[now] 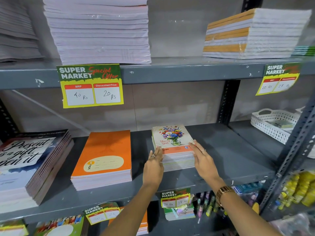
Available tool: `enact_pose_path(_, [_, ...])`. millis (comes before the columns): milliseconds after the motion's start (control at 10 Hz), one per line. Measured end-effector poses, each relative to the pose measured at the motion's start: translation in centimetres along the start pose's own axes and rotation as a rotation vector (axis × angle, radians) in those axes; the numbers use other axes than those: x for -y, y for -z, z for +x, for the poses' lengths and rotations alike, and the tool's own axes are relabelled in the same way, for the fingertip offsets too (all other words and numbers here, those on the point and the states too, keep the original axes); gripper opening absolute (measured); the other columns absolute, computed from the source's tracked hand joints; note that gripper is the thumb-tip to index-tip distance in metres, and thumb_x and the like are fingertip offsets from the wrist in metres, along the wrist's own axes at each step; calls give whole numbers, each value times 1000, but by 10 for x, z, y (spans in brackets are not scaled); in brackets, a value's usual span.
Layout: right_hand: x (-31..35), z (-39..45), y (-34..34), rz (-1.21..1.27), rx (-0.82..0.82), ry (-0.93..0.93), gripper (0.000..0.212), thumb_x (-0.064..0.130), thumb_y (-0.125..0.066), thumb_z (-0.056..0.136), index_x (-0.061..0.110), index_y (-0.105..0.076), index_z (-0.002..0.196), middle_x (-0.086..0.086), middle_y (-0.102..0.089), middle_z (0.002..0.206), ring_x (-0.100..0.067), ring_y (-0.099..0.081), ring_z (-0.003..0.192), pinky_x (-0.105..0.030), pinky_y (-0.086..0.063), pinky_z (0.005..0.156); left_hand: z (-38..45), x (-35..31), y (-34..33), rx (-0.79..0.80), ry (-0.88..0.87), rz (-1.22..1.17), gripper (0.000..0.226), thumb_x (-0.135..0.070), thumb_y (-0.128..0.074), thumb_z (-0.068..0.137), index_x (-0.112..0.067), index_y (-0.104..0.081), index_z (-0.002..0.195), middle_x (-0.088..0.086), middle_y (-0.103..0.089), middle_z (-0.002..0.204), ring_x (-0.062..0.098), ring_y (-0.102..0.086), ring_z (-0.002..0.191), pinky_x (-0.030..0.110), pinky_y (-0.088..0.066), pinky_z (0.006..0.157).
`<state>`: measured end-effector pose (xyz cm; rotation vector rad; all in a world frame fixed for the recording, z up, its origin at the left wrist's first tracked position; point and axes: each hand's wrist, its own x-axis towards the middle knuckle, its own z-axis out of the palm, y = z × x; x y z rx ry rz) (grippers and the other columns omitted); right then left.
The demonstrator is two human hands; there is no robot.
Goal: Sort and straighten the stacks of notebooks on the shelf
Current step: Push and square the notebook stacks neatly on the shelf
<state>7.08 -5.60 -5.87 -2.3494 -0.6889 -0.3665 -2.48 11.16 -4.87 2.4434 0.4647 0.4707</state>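
The left hand (154,165) and right hand (203,160) press flat, fingers straight and together, against both sides of the flower notebook stack (173,147) on the middle shelf (230,160). An uneven push could slide the top books crooked. The orange stack (104,159) lies near on the left; nothing blocks the right.

On the middle shelf (221,150) lie 3 stacks of notebooks: 1 with lettered covers (30,160), 1 orange (105,155), 1 floral (172,138). The shelf above (170,72) carries 3 paper stacks (a 4th sliver at the right edge is unclear). 5 price tags show, 1 white basket (272,123), and 2 hands.
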Motion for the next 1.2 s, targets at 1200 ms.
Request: enact_pose_path(1200, [61,-3,-16,-281,-135,196,49,24,-28,93,13,-36,140,-12,-34,149,-27,-25,140,-47,-4,115,-18,27,42,-229,25,-230,53,-28,-43,95,-25,-22,143,4,-28,153,27,-17,143,44,-36,108])
